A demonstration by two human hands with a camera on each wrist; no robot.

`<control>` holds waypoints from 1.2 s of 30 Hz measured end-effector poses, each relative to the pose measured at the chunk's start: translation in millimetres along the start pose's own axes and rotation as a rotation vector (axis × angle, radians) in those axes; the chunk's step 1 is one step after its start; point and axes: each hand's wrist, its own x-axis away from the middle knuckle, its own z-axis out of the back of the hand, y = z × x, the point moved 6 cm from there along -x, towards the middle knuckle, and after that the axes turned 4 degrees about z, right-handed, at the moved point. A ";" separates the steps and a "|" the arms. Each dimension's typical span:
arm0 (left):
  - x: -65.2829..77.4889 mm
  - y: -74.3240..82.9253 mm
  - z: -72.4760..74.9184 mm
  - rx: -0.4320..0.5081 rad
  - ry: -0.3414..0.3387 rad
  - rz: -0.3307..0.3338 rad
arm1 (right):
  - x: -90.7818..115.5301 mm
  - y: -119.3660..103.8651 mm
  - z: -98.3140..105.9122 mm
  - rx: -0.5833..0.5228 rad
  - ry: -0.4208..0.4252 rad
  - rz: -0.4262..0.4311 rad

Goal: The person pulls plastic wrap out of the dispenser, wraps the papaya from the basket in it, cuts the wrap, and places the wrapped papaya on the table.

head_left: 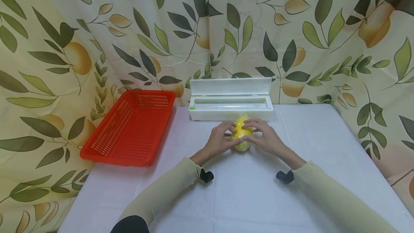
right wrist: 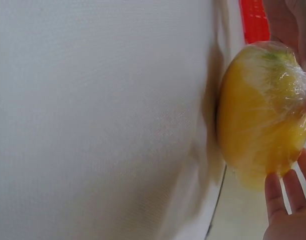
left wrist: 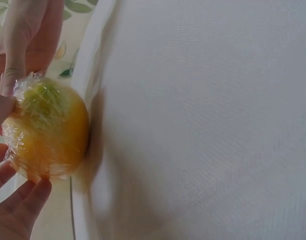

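A yellow oval fruit (head_left: 242, 132) with a greenish end stands on the white tabletop, wrapped in clear, wrinkled cling film. My left hand (head_left: 221, 137) grips its left side with bent fingers, thumb at the near face. From the right, my right hand (head_left: 266, 136) holds it in the same way, and the thumbs nearly meet. In the left wrist view the film on the fruit (left wrist: 48, 135) looks bunched near the greenish end. The right wrist view shows film stretched smoother over the fruit's side (right wrist: 255, 117). The fingers partly hide the fruit.
Just behind the hands stands a white cling film dispenser (head_left: 231, 115), its lid (head_left: 231, 87) raised, with a film roll (head_left: 236, 105) inside and a green slider (head_left: 192, 108) at its left. A red plastic basket (head_left: 134, 132) sits at the left table edge. A leaf-patterned curtain (head_left: 226, 56) hangs behind.
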 end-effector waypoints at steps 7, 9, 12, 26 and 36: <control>0.7 -1.2 -2.0 0.009 -0.008 0.012 | 1.1 4.7 -0.3 0.001 0.005 -0.008; 0.6 -1.0 -1.6 -0.001 -0.017 0.015 | 0.5 4.1 0.4 0.005 0.002 0.004; 0.0 -1.8 0.2 -0.020 -0.037 0.018 | -0.9 1.9 2.1 0.031 -0.011 0.029; -1.0 -11.4 9.8 -0.029 -0.111 0.033 | 0.9 -1.1 8.4 0.164 0.003 0.128; 2.8 -10.0 16.2 -0.070 -0.131 -0.005 | 2.0 6.1 15.9 0.159 0.001 0.139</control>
